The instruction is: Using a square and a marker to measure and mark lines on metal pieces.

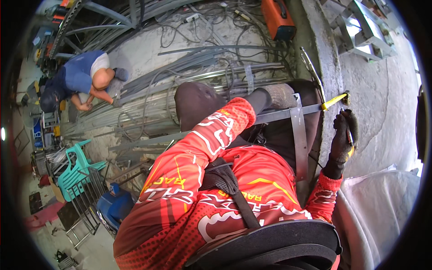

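My left hand (281, 96), in a grey knitted glove, is closed at the long flat metal bar (279, 115) lying across my lap. A second flat metal strip (299, 139) crosses that bar near its right end. The yellow blade of a tape measure (332, 103) reaches over the bar's end, its case (346, 97) on the concrete just beyond. Below the case, my right hand (344, 133), in a dark glove, is closed around a slim pen-like stick (349, 137); its kind is not clear.
An orange machine (278, 20) stands at the top, near bent metal frames (364, 31). Metal lengths and cables cover the floor ahead. At left a co-worker in a blue shirt (83, 74) crouches, with a green plastic chair (76, 171) nearby. Pale sheeting (378, 211) lies at lower right.
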`<state>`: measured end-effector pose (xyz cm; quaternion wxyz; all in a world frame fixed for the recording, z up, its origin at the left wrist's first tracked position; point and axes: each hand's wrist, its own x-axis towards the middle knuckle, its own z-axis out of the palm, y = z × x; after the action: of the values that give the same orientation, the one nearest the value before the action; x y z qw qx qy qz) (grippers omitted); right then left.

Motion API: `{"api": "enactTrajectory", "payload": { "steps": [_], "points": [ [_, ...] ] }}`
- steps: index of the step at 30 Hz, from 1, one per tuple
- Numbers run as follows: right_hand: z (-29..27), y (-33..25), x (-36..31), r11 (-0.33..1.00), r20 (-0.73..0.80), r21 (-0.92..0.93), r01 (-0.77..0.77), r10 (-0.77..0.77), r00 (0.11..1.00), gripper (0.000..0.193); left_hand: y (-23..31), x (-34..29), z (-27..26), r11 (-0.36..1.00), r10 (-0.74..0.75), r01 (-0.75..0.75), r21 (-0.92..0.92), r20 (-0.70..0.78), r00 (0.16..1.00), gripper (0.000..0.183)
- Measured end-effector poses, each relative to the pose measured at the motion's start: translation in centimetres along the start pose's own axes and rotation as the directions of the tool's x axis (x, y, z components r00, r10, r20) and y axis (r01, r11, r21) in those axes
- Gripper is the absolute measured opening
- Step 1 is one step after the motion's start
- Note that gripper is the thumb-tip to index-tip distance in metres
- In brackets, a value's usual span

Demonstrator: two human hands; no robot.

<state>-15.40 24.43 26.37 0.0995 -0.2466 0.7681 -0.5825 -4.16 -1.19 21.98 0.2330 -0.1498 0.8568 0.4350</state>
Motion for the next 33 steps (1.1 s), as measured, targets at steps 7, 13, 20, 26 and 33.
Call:
{"api": "enactTrajectory", "payload": {
  "steps": [7,13,20,26,33],
  "points": [
    [0.3,1.7,0.9,0.992,-0.150,0.114,0.044,-0.027,0.988,0.028,-2.1,3.1,1.5,0.917,0.306,-0.301,0.261,0.020,0.952,0.048],
    [0.7,3.1,7.0,0.827,0.141,-0.316,0.465,-0.444,0.885,0.028,-2.0,0.1,-0.1,0.969,0.225,-0.226,0.102,0.026,0.974,0.037],
    [2.1,3.4,7.2,0.878,0.367,-0.391,0.277,-0.127,0.921,0.033,-0.1,0.4,0.0,0.979,0.084,-0.077,-0.189,0.027,0.996,0.037],
    [1.5,3.0,6.9,0.929,0.388,-0.336,0.156,-0.014,0.921,0.033,0.9,-0.9,-0.5,0.988,0.080,-0.068,-0.138,0.082,0.993,0.045],
    [0.9,4.6,6.0,0.982,0.357,-0.178,0.055,0.012,0.934,0.026,0.8,-0.2,0.7,0.979,0.086,-0.072,-0.191,0.066,0.994,0.039]
  ]
}}
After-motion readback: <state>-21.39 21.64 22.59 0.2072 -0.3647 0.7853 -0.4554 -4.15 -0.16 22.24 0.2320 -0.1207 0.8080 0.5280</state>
